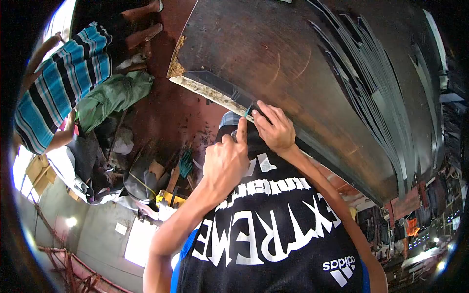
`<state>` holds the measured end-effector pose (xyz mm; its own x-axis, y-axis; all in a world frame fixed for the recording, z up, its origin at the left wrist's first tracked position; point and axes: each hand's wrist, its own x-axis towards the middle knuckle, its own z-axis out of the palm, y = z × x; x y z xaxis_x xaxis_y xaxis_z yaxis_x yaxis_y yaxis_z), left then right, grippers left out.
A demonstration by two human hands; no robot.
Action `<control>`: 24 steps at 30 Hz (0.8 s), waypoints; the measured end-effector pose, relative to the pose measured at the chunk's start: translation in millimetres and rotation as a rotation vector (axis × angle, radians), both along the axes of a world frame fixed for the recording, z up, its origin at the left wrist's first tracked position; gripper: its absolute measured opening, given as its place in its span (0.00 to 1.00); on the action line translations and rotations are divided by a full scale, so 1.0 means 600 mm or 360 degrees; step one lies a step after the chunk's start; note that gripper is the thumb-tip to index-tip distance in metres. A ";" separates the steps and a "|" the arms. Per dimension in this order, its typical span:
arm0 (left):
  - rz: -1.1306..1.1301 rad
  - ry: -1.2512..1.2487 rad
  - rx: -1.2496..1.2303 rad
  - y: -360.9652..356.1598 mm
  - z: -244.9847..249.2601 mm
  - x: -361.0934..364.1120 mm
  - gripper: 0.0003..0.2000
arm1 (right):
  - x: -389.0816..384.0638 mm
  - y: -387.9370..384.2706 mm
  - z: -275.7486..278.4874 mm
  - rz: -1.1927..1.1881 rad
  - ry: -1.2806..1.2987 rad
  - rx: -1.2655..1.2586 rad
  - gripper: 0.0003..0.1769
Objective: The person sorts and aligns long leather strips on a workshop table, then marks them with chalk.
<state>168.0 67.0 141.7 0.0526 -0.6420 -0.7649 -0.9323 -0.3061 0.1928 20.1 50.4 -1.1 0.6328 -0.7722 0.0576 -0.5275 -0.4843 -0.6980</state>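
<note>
At table (273, 58) edge, dark strip (220, 85) pinched by right hand (273, 129); left hand (224, 161) just below, fisted, forefinger raised.

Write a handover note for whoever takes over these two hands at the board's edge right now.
Left hand: curled, index finger raised at the board edge.
Right hand: fingertips on the end of the dark strip, beside a small teal thing; grip unclear.
Done: strip lies along the edge from the chipped corner to the hands.
Left: edge past the hands looks bare.
Stacked strips lie further along.
</note>
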 end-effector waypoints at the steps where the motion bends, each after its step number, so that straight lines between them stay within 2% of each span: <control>1: -0.0086 -0.0011 0.0001 -0.005 0.001 -0.001 0.35 | 0.001 -0.001 0.001 -0.0004 0.0016 -0.0003 0.13; 14: 0.0001 -0.0011 0.0255 -0.027 0.005 -0.007 0.33 | -0.001 -0.011 0.004 0.0053 -0.0084 0.0085 0.12; 16: 0.0084 -0.0013 0.0388 -0.026 0.001 -0.008 0.41 | -0.001 -0.013 0.007 0.0068 -0.0049 0.0114 0.12; 17: 0.0095 -0.0025 0.0395 -0.024 0.000 -0.008 0.41 | -0.001 -0.011 0.007 0.0078 -0.0062 0.0122 0.12; 22: 0.0112 -0.0001 0.0342 -0.041 -0.028 -0.014 0.40 | -0.005 -0.014 0.015 0.0104 -0.0036 0.0128 0.10; 24: 0.0035 0.0002 0.0172 -0.029 -0.036 -0.008 0.37 | 0.003 -0.015 0.007 0.0032 -0.0044 0.0093 0.08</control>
